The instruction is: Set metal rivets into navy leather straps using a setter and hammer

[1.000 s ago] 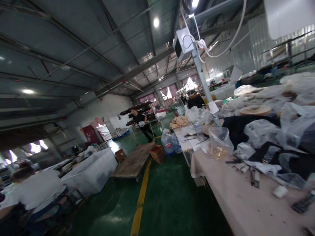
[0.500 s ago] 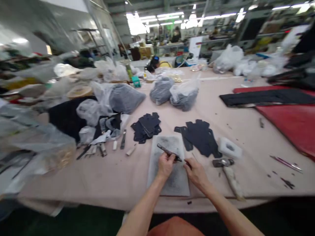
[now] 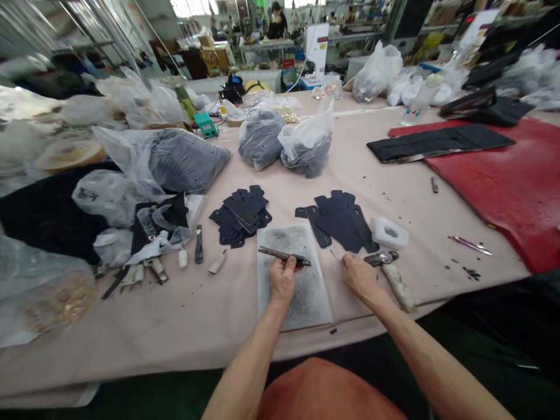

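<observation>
Right hand [image 3: 359, 277] slid off, loose, near a white-handled steel hammer [image 3: 391, 279]; left hand [image 3: 282, 279] gripped a dark steel tool [image 3: 284, 255], so a slip could've nicked fingers.

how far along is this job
A pile of black pieces and a second pile seem done. In hand: a metal tool gripped by the left hand over a grey slab. Probably left: two full bags, though their contents are hard to see.

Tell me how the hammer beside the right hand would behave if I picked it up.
The hammer probably feels head-heavy: its metal head looks dense against the pale handle. Lifted by the handle's end, it would likely tip head-down. The worn-looking handle seems unlikely to slip.
</observation>
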Demonstrator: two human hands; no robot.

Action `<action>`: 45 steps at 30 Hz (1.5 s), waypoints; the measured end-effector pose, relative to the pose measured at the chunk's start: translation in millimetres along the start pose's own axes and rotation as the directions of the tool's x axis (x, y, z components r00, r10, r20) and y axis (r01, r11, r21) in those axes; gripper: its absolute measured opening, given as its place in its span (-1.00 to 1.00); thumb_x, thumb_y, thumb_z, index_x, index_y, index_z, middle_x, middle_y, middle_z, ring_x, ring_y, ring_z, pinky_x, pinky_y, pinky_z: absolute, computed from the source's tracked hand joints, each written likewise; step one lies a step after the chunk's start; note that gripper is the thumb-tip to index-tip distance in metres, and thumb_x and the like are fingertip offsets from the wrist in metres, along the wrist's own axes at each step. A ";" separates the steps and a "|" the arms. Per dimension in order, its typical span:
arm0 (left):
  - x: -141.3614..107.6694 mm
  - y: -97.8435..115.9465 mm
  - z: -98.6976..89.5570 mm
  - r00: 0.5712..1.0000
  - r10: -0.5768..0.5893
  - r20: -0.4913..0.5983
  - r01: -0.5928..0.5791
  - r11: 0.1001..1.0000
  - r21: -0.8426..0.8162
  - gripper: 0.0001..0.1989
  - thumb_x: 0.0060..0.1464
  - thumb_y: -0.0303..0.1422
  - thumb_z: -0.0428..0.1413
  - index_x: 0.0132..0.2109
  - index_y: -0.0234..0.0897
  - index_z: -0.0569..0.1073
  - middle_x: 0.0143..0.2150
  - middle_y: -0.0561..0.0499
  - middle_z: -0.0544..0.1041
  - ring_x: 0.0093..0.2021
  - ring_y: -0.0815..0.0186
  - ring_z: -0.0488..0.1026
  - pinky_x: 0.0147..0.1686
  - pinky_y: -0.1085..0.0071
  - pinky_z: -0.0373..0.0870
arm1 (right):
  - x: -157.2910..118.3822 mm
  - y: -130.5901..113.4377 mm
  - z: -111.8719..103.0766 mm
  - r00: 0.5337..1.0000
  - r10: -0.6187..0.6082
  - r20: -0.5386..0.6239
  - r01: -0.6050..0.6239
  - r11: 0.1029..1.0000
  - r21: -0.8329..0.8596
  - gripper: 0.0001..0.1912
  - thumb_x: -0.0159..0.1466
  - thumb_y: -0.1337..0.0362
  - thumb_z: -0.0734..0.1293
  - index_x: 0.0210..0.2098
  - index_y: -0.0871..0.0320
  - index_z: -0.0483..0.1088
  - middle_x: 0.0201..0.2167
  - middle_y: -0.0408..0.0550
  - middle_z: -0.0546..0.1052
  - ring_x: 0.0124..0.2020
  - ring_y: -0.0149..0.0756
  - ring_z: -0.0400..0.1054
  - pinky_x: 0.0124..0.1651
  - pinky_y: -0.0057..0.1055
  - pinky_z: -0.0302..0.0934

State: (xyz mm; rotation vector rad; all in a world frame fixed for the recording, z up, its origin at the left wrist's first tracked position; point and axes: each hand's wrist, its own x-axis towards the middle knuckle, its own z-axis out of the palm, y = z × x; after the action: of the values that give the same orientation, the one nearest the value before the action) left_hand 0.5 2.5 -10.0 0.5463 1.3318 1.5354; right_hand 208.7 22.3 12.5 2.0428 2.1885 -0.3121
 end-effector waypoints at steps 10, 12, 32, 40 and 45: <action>-20.3 46.2 -45.4 0.974 -0.046 -0.222 -0.010 0.969 -0.249 -0.63 -0.17 -0.19 0.36 -0.34 -0.36 0.44 -0.45 0.01 0.56 -0.44 0.29 0.53 -0.42 0.38 0.49 | 14.5 -2.6 -5.6 1.000 0.002 0.017 -0.009 0.897 0.442 -0.83 0.11 0.43 0.26 -0.33 0.24 0.46 -0.42 0.09 0.55 -0.35 -0.17 0.46 -0.32 -0.36 0.23; -28.5 60.8 -63.3 0.972 -0.034 -0.231 -0.036 0.955 -0.294 -0.66 -0.15 -0.22 0.36 -0.34 -0.37 0.46 -0.44 -0.03 0.57 -0.43 0.28 0.54 -0.39 0.37 0.49 | 17.9 -10.9 -16.9 1.000 -0.004 0.022 -0.015 0.600 0.800 -0.90 0.05 0.33 0.34 -0.41 0.19 0.45 -0.56 -0.09 0.48 -0.52 -0.28 0.37 -0.45 -0.39 0.20; -126.2 115.6 -168.9 0.891 -0.207 -0.403 -0.206 0.607 -0.767 -0.84 0.20 -0.38 0.14 -0.30 -0.40 0.53 -0.29 -0.14 0.62 -0.19 0.21 0.60 -0.08 0.29 0.56 | -121.6 -251.9 -68.9 0.840 -0.487 -0.239 0.268 -0.009 0.963 -0.73 0.23 0.08 0.38 -0.29 0.18 0.49 -0.43 -0.08 0.56 -0.41 -0.29 0.47 -0.30 -0.36 0.38; -130.1 109.0 -176.1 0.903 -0.225 -0.367 -0.194 0.547 -0.814 -0.79 0.24 -0.38 0.10 -0.30 -0.42 0.54 -0.29 -0.14 0.62 -0.21 0.25 0.59 -0.13 0.36 0.55 | -125.0 -261.3 -60.2 0.748 -0.582 -0.319 0.465 0.116 0.878 -0.77 0.28 0.12 0.33 -0.29 0.15 0.51 -0.40 -0.08 0.58 -0.41 -0.30 0.47 -0.29 -0.40 0.34; -137.1 105.4 -186.9 0.900 -0.219 -0.377 -0.217 0.526 -0.823 -0.81 0.21 -0.36 0.11 -0.19 -0.42 0.55 -0.19 -0.16 0.61 -0.14 0.21 0.56 -0.08 0.26 0.51 | -129.9 -276.1 -56.3 0.656 -0.661 -0.365 0.583 0.136 0.801 -0.78 0.29 0.16 0.29 -0.36 0.13 0.50 -0.44 -0.10 0.56 -0.42 -0.32 0.44 -0.30 -0.41 0.31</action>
State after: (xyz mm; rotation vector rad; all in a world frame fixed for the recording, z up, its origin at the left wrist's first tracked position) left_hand -138.9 -196.0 67.5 -0.4879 0.6727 2.1516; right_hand -54.3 -107.0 114.5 0.9522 3.0613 -1.9947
